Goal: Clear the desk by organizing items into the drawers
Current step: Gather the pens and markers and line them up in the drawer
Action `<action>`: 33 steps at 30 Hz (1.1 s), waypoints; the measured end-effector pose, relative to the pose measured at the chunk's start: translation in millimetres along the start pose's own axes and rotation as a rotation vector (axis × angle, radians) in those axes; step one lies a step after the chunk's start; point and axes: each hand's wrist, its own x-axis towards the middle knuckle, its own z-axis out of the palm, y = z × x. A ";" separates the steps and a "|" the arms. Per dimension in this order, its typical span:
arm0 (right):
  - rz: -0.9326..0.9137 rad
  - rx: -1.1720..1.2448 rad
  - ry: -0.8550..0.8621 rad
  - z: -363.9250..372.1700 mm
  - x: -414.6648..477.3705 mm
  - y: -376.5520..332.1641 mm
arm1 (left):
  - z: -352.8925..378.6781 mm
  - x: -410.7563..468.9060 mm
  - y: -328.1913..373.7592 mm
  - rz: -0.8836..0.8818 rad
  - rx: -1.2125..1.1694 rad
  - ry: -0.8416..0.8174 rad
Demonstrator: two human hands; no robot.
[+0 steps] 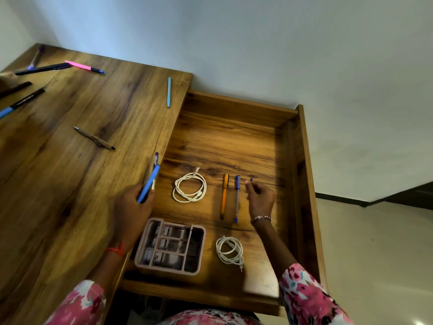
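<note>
The wooden drawer (234, 137) stands pulled out to the right of the desk (70, 160). My left hand (131, 212) grips a blue pen (148, 184) together with a second pen at the desk's edge. My right hand (260, 198) is inside the drawer and pinches a small pen with a blue tip (251, 178), beside an orange pen (224, 195) and a blue pen (237, 198) that lie side by side. Two coiled white cables (189, 187) (229, 252) and a pink compartment tray (171, 246) also lie in the drawer.
Several pens remain on the desk: a light blue pen (169, 92), a brown pen (95, 138), a pink pen (84, 66) and black markers (42, 69) (23, 102) at the far left. A white wall is behind; the floor lies to the right.
</note>
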 end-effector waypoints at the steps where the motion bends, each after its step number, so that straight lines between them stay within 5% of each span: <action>1: 0.018 0.085 -0.116 2.1 -8.4 -9.5 | 8.0 -6.0 13.1 -0.063 -0.106 -0.047; 4: 0.154 0.326 -0.537 5.8 -29.8 -29.3 | 40.6 -25.7 50.4 -0.113 -0.295 -0.307; 6: 0.190 0.401 -0.629 2.8 -34.6 -33.2 | 59.6 -34.3 67.9 -0.132 -0.358 -0.434; 11: 0.272 0.299 -0.391 -24.0 -21.5 -16.3 | 77.4 -42.7 72.4 -0.221 -0.378 -0.584; 15: 0.163 -0.239 -0.099 -56.4 8.5 14.6 | 71.2 -42.5 67.1 -0.314 -0.491 -0.614; 22: 0.083 -0.837 -0.207 -64.4 21.9 46.8 | 60.6 -43.4 56.7 -0.455 -0.618 -0.553; 33: 0.014 -0.558 -0.048 -48.5 17.7 20.6 | 57.0 -46.5 57.2 -0.532 -0.668 -0.565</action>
